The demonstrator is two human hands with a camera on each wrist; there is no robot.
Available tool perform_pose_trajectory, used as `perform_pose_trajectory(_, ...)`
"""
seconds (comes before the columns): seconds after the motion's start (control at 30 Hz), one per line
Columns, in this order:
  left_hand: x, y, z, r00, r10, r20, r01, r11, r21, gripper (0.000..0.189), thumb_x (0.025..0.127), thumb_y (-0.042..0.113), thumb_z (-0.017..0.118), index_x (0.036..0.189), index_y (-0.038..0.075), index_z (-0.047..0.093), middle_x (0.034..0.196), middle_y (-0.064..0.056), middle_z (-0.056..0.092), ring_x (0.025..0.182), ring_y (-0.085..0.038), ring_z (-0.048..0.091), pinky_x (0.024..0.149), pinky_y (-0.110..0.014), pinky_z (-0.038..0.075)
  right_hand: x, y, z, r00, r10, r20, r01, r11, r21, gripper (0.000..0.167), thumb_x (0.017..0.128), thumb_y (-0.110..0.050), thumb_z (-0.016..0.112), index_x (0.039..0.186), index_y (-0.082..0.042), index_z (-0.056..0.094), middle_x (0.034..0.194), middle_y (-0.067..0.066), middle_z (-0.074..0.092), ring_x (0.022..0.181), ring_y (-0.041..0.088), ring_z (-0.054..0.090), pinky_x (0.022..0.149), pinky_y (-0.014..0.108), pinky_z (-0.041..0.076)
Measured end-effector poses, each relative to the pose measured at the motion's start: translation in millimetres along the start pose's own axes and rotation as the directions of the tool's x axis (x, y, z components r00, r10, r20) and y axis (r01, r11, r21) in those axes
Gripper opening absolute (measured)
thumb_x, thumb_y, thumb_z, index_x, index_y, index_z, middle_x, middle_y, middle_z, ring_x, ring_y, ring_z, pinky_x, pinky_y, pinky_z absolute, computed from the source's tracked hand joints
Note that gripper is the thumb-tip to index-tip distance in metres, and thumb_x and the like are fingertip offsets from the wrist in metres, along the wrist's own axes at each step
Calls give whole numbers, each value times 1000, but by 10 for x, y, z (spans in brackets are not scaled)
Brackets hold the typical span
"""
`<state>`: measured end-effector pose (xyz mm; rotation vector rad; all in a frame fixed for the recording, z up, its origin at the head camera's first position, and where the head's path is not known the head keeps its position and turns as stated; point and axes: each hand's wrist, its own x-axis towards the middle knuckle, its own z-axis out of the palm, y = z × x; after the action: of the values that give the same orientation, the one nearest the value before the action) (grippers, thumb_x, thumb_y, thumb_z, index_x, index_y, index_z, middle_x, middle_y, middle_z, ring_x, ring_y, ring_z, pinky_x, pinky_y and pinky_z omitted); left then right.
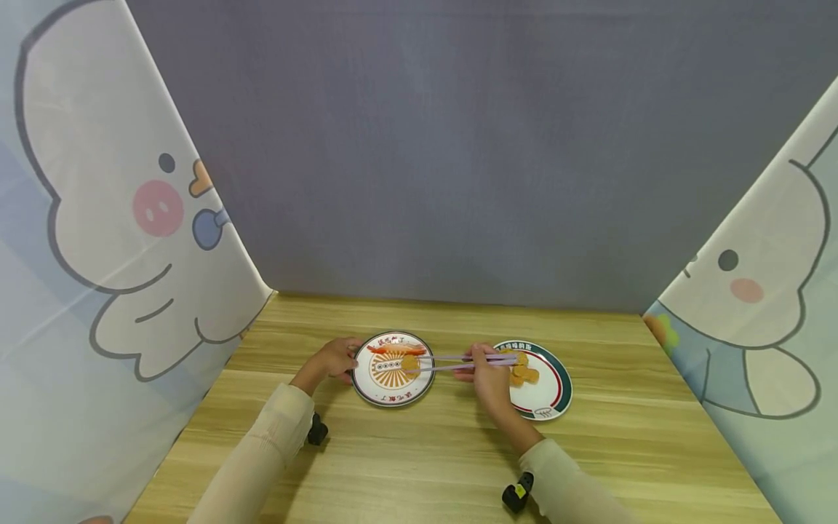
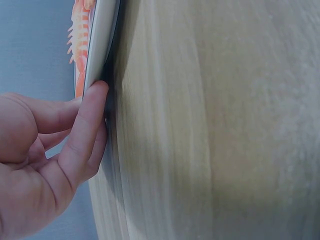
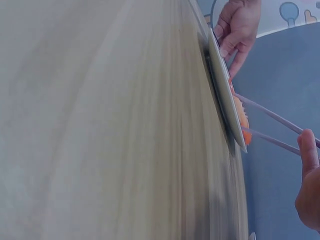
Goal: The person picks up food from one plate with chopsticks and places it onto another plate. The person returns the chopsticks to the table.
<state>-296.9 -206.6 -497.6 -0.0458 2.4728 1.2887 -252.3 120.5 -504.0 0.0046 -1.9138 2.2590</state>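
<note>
My left hand [image 1: 335, 358] pinches the left rim of a white plate [image 1: 364, 380] with red lettering and an orange sunburst pattern. In the left wrist view its thumb and fingers lie on either side of that rim. Long orange-red shrimp-like food [image 1: 393, 350] lies near the plate's far side. My right hand [image 1: 491, 378] holds a pair of pale purple chopsticks [image 1: 445, 368] pointing left. Their tips are at a round golden-brown food piece [image 1: 409, 365] on this plate; whether they grip it I cannot tell.
Partly under my right hand stands a second plate [image 1: 564, 397] with a green and red rim. Several golden-brown pieces [image 1: 524, 375] lie on it. The wooden table [image 1: 406, 466] meets a grey backdrop [image 1: 425, 182] behind, with cartoon-printed cloth at both sides.
</note>
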Motion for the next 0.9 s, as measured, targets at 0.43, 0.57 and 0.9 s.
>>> perform_pose_trajectory(0.43, -9, 1, 3, 1000, 1, -2, -1, 1000, -16, 56, 94, -10, 58, 149, -3, 46, 124, -30, 54, 82, -26, 69, 64, -34, 67, -113, 35, 69, 998, -60, 14, 61, 996, -57, 36, 107, -10, 48, 102, 24, 59, 90, 35, 63, 57, 16, 72, 57, 35, 66)
perform_pose_trajectory(0.57, -13, 18, 4, 1000, 5, -10, -5, 1000, -14, 56, 94, -11, 58, 148, -3, 46, 122, -30, 55, 81, -26, 69, 64, -34, 67, -105, 27, 70, 997, -80, 24, 81, 995, -51, 36, 107, -10, 49, 99, 23, 60, 87, 33, 63, 58, 20, 73, 57, 37, 66)
perform_pose_trajectory(0.9, -4, -1, 13, 1000, -7, -6, 6, 1000, -16, 56, 94, -10, 58, 148, -4, 46, 125, -30, 54, 82, -27, 68, 64, -34, 67, -95, 31, 55, 993, -109, 44, 112, 992, -57, 33, 106, -6, 48, 98, 24, 61, 97, 46, 60, 54, 12, 71, 55, 34, 65)
